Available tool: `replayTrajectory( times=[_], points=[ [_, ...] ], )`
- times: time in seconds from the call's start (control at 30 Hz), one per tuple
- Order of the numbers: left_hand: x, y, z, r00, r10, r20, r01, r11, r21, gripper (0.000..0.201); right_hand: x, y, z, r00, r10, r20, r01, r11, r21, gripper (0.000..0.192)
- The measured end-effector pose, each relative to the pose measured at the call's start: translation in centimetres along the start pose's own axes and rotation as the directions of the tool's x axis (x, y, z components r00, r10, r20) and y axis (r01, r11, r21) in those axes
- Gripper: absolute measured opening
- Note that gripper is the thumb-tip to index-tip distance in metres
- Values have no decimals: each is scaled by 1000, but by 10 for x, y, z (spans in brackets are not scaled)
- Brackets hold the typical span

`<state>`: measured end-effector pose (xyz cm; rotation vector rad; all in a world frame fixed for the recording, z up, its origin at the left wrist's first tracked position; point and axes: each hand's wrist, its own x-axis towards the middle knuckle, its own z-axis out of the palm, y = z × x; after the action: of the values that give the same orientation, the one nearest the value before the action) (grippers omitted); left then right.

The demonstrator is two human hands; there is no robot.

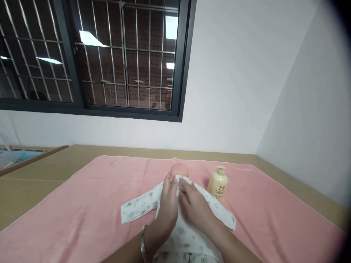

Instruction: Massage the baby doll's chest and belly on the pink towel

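Note:
A baby doll lies on its back on a pink towel (82, 204), its bald head (179, 170) pointing away from me. It wears a white printed garment (137, 210) with the sleeves spread out to both sides. My left hand (168, 204) lies flat on the doll's chest, fingers together near the collar; a silver bracelet sits on that wrist. My right hand (194, 206) rests beside it on the chest, fingertips at the collar. Both hands press on the cloth; neither holds anything lifted.
A cream pump bottle (218, 182) stands upright on the towel just right of the doll's head. The towel covers a tan cardboard-coloured surface (35, 171). A white wall and a barred dark window (123, 58) stand behind.

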<state>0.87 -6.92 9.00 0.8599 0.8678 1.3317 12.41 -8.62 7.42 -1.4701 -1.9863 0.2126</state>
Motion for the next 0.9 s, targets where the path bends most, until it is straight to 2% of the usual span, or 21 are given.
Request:
replayTrajectory(
  times=[0.07, 0.17, 0.27, 0.33, 0.4, 0.5, 0.57, 0.63, 0.73, 0.83, 0.9],
  points=[
    [18, -16, -10, 983, 177, -56, -168, 977, 134, 38, 2, 3, 13, 996, -50, 76, 53, 998, -37, 51],
    [37, -36, -22, 966, 252, -58, -230, 941, 248, 32, 9, 18, 20, 982, -97, 164, 114, 988, -99, 48],
    [43, -46, -29, 965, 258, -47, -234, 926, 297, 35, 16, 35, 20, 992, 76, 100, -58, 983, -175, 52],
    [44, -49, -31, 964, 265, -31, -244, 922, 299, 34, 15, 38, 21, 976, 214, 48, -197, 951, -237, 59],
    [43, -52, -31, 961, 275, -19, -256, 917, 306, 35, 11, 33, 25, 964, 261, 46, -236, 924, -300, 61],
    [43, -55, -31, 957, 291, -11, -269, 899, 345, 36, 4, 19, 30, 987, 135, 91, -99, 940, -325, 53],
    [43, -55, -32, 955, 297, -6, -273, 887, 373, 36, 4, 17, 28, 990, 5, 138, 32, 964, -263, 49],
    [42, -55, -32, 952, 305, -7, -278, 879, 388, 36, 9, 23, 23, 984, -55, 169, 86, 980, -181, 47],
    [38, -54, -33, 945, 327, -22, -295, 878, 376, 32, 16, 34, 17, 990, 51, 128, -30, 987, -160, 53],
    [37, -56, -34, 942, 334, -24, -303, 881, 364, 29, 13, 31, 23, 973, 223, 57, -199, 941, -275, 64],
    [38, -58, -35, 938, 347, -17, -316, 872, 373, 28, 5, 20, 30, 974, 217, 58, -182, 914, -363, 61]
  ],
)
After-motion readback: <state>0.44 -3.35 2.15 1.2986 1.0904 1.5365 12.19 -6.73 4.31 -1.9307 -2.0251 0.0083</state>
